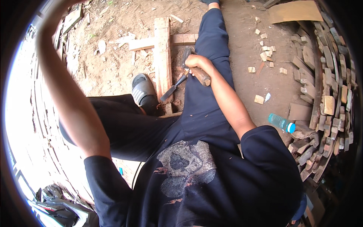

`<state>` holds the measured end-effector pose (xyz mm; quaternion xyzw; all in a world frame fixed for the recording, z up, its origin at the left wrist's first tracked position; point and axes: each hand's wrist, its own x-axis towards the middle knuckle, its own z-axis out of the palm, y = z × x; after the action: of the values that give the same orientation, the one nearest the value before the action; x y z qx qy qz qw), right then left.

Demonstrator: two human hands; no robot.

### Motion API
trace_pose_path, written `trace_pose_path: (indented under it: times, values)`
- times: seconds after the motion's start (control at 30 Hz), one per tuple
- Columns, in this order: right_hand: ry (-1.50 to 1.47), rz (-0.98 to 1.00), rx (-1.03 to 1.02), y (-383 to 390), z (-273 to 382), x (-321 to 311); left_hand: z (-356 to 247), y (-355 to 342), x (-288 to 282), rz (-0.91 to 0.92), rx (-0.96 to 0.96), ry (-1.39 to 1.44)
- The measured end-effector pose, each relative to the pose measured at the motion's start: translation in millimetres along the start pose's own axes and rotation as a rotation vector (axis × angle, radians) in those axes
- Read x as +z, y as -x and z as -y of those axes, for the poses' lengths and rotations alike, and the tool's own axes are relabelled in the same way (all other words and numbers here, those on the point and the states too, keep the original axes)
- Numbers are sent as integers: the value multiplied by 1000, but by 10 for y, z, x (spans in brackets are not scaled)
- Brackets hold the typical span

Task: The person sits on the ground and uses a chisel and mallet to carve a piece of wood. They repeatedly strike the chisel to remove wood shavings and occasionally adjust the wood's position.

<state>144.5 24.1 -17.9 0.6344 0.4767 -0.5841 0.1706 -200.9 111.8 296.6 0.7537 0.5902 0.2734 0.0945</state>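
The person's right hand (pixel 198 62) was clamped on one wooden-handled tool (pixel 202 77), over the inner side of the outstretched right leg (pixel 211 38); the tool's dark end jutted out beyond the fist. One chisel-like tool (pixel 174 89) with a dark, flat blade slanted from beside that hand down to the left, its blade end over the near part of one thick beam (pixel 162 53). Whether the same hand also gripped it could not be told. The left forearm (pixel 66 87) rose toward the top edge; the left hand lay out of view, its state unknown.

The beam lay on the dirt ground (pixel 121 68), with timber (pixel 143 44) crossing at its far part and showing on both sides. Just left of the beam stood one foot in a grey, striped sandal (pixel 143 90). Right of the leg, roughly a dozen small wooden blocks (pixel 259 99) were scattered. Farther right lay one blue-capped bottle (pixel 280 122), near one large stack of wood pieces (pixel 329 105), too many to count.
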Motion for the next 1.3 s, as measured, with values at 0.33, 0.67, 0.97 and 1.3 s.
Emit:
trace_pose_path:
  times: [0.33,0.67,0.97,1.3]
  values:
    - [-17,-13,52,-116,-70,-12,649,761,2630,1229,-429,-149]
    - [-21,-5,-20,101,1,-35,578,1847,3555,923,-751,294]
    - [29,10,-14,148,51,-70,552,1802,3571,931,-632,141]
    - [7,6,10,161,44,-71,600,1826,3649,929,-627,158]
